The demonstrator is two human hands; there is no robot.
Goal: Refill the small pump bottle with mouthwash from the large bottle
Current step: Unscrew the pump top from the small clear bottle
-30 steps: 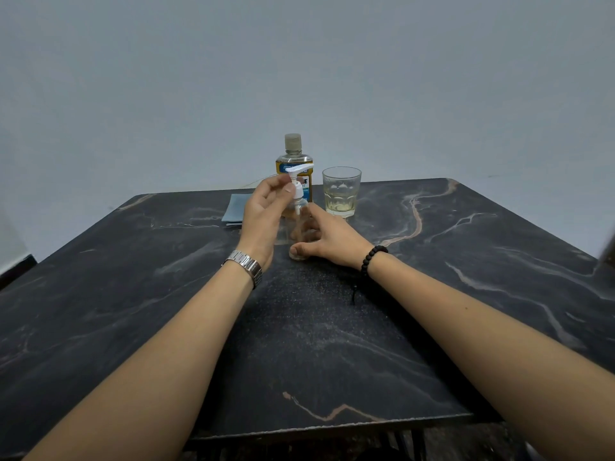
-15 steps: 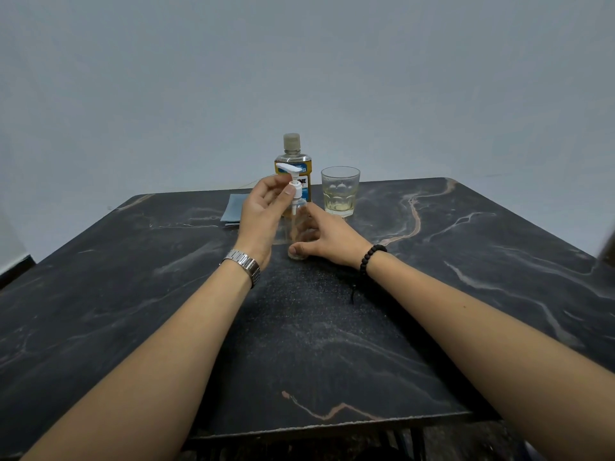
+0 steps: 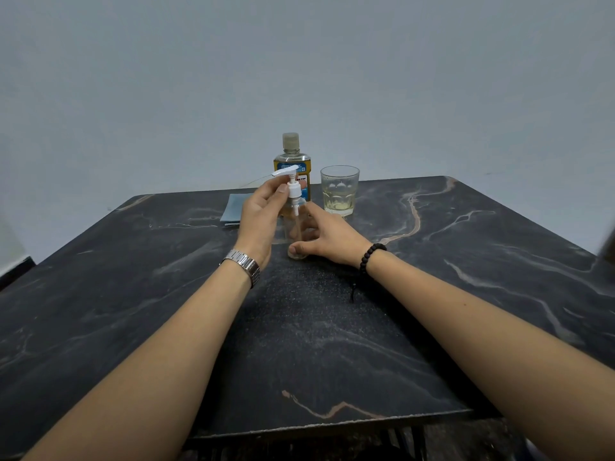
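Bench [image 3: 133, 311]: dark marble-pattern top with pale and tan veins; carries everything noted below.

Large bottle [image 3: 292, 161]: upright, just behind the two hands, cap on. Clear shoulder, yellow-and-blue label below it; lower body hidden by the left hand and the pump. Pale yellowish liquid shows at the shoulder; exact fill level cannot be read.

Glass [image 3: 339, 190]: clear faceted tumbler, behind the right hand and just right of the large bottle, apart from it. Shallow layer of pale yellow liquid in the bottom; the rest is empty.

Cloth [image 3: 234, 209]: folded, blue-grey, flat on the bench, behind and to the left of the left hand.

Small pump bottle [image 3: 297, 227]: clear, upright on the bench between the two hands, in front of the large bottle. Looks empty or nearly so; dip tube visible through the wall. White pump [image 3: 293, 188] sits at the neck, nozzle pointing left.

Left hand [image 3: 261, 217]: metal watch [image 3: 244, 264] on the wrist. Fingers curled, thumb and fingertips pinching the white pump collar at the bottle's neck.

Right hand [image 3: 327, 237]: dark bead bracelet [image 3: 371, 256] on the wrist. Fingers loosely wrapped around the lower body of the small pump bottle, thumb pressed near its base, heel of the hand low to the bench.
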